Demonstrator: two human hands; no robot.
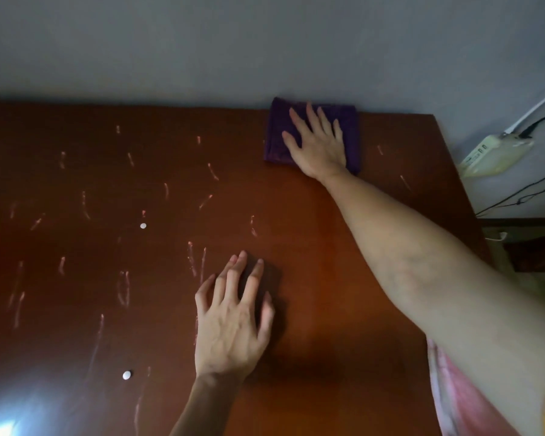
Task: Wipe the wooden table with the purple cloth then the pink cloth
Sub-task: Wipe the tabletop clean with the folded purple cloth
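The purple cloth (pixel 312 135) lies folded at the far edge of the brown wooden surface (pixel 312 247), right up by the grey wall (pixel 265 42). The right hand (pixel 317 143) lies flat on top of it, with its fingers straight and spread out, pressing the cloth down. The arm reaches a long way across the surface to get there. The left hand (pixel 233 316) rests on the wood nearer to the person, well apart from the cloth. Its fingers are loose and a little bent, and it holds nothing. Pale pink streaks (pixel 195 259) run over much of the wood, mostly to the left of the hands. Two small white dots (pixel 143 225) sit on the surface there too. A bit of pink fabric (pixel 453 401) shows under the right arm at the near right edge; I cannot tell what it is. A white power strip (pixel 491 154) with cables hangs past the right edge
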